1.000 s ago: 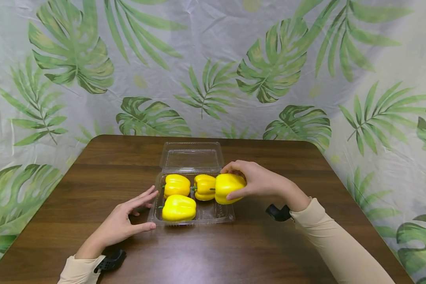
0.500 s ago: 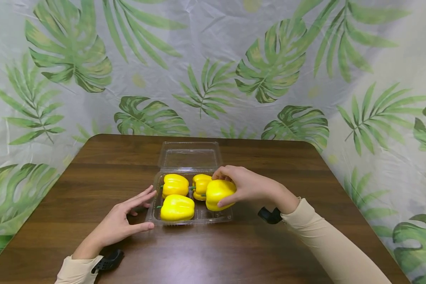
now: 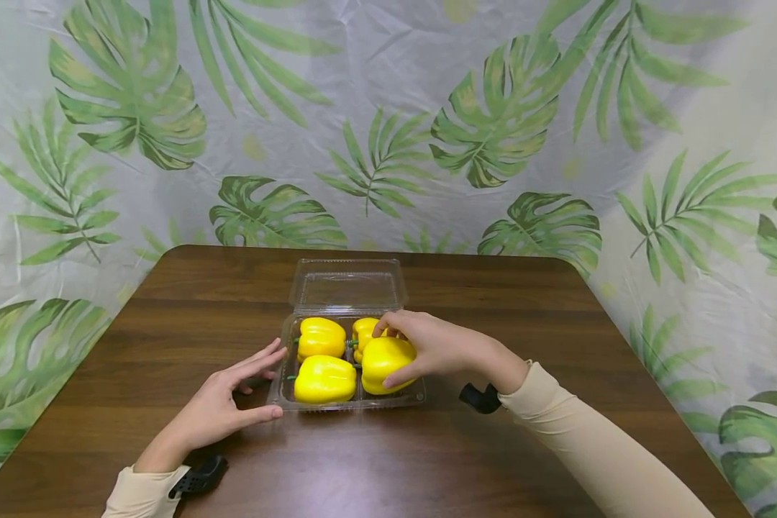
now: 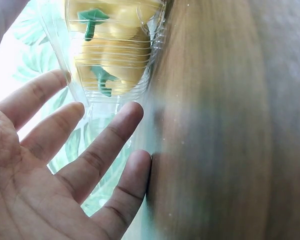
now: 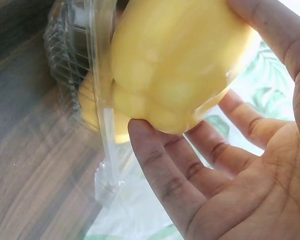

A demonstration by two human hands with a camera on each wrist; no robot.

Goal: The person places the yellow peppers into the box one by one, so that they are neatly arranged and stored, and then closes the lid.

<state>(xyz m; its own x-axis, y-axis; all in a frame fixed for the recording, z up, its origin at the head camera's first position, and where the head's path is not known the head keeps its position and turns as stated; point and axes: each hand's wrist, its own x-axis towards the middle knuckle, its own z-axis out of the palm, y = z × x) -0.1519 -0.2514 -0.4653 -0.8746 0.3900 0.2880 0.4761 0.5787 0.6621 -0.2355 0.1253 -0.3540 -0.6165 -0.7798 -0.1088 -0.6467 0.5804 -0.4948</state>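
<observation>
My right hand point(image 3: 437, 349) grips a yellow bell pepper point(image 3: 383, 365) between thumb and fingers, over the front right section of a clear plastic container point(image 3: 388, 405). In the right wrist view that bell pepper point(image 5: 175, 60) is at the level of the container's rim point(image 5: 97, 75). Three more yellow bell peppers lie inside: one at back left point(image 3: 322, 338), one at front left point(image 3: 325, 379), and one at back right point(image 3: 364, 332), partly hidden by the held one. My left hand point(image 3: 223, 403) has its fingers spread, fingertips against the container's left side; the left wrist view shows green stems point(image 4: 92, 20) through the wall.
The container's hinged lid point(image 3: 350, 283) lies raised behind it, towards the far side. Everything stands on a dark brown wooden table point(image 3: 524, 446). Behind the table hangs a leaf-patterned cloth point(image 3: 375, 86). A black band point(image 3: 201, 476) sits on the left wrist.
My right hand has moved left, towards me and lower with its bell pepper, from beside the back right pepper to the front right section. My left hand stays at the container's side.
</observation>
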